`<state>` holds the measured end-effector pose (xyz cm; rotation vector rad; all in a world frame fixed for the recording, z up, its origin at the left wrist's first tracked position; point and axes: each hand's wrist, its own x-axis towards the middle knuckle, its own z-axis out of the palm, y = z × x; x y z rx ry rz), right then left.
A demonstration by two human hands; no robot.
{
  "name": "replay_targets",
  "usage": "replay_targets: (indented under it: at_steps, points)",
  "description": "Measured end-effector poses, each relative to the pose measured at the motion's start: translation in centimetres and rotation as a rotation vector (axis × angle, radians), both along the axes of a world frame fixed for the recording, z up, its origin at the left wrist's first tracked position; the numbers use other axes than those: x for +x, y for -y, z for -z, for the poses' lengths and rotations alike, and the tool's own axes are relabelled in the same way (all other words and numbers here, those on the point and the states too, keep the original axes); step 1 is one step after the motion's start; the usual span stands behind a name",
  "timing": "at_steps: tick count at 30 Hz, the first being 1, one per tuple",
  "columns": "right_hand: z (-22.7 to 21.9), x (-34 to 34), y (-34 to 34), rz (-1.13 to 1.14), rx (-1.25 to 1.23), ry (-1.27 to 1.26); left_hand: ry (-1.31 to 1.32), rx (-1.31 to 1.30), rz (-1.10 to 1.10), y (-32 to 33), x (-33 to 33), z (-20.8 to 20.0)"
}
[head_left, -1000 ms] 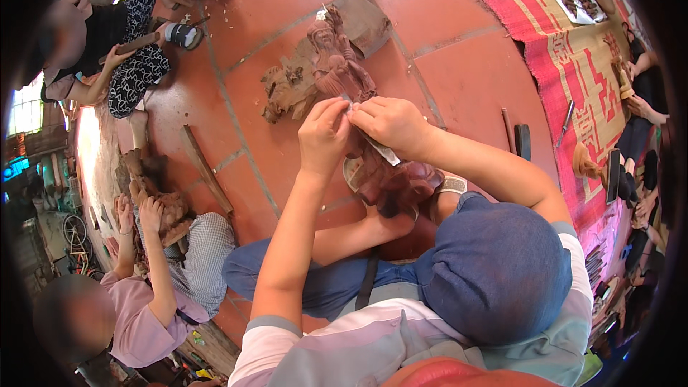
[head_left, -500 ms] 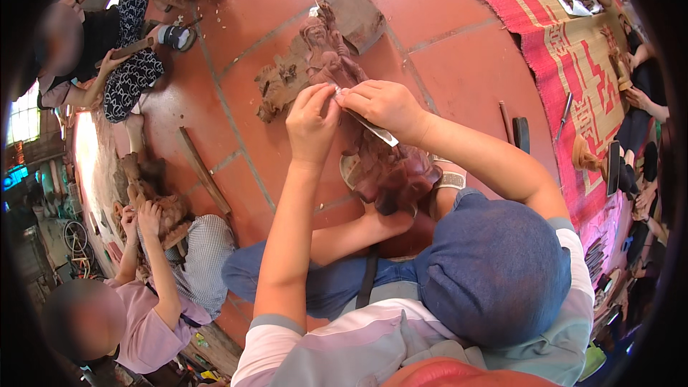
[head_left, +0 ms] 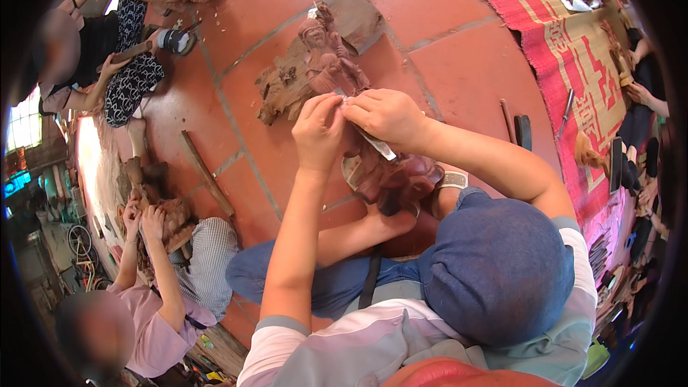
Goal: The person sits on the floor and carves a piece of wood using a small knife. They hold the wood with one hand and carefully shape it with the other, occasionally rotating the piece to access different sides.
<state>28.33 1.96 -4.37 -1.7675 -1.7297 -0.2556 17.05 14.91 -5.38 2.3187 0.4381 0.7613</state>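
My left hand (head_left: 317, 132) is closed in a pinch, its fingertips meeting those of my right hand (head_left: 387, 120). Between them is a narrow strip (head_left: 378, 145), pale on one side and dark on the other; its loose end sticks out under my right hand. Its material I cannot make out. The strip is above a carved reddish-brown wooden figure (head_left: 331, 64), whose bearded head points away from me. Its wide base (head_left: 390, 183) rests by my feet, and my hands hide its middle.
A rough wood block (head_left: 358, 21) lies under the figure's far end. A wooden bar (head_left: 206, 173) is on the tiled floor (head_left: 473, 72) at left, near two people at work. On the right are a dark block (head_left: 523, 132), a stick (head_left: 508, 122) and a red woven mat (head_left: 530, 43).
Both hands, still together on the strip, sit slightly lower in the picture. The strip's loose end has turned, showing less of its pale side.
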Motion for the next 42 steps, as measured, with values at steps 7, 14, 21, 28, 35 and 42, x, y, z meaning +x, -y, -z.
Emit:
replay_targets:
  at_steps: [7, 14, 21, 28, 35, 42]
  points:
    - [0.8, 1.1, -1.3, -0.010, 0.098, -0.063, 0.075, 0.035, -0.046, -0.9, 0.9, -0.2]
    - [0.4, -0.3, 0.2, 0.008, -0.053, -0.071, 0.009, -0.047, 0.009, 0.4, 0.3, -0.1]
    - [-0.6, 0.8, -0.5, -0.035, 0.019, -0.084, 0.026, 0.045, -0.001, -1.0, 0.4, -1.2]
    - [0.3, -1.1, -0.4, 0.008, -0.066, 0.006, 0.000, 0.027, 0.015, -0.3, -0.9, 0.3]
    - [-0.3, -1.4, -1.4, 0.088, -0.031, 0.059, 0.030, 0.088, 0.004, -1.4, -0.2, 0.1]
    - [-1.4, -1.4, -1.3, 0.058, -0.072, 0.004, 0.002, 0.063, 0.013, -1.3, -0.3, 0.2]
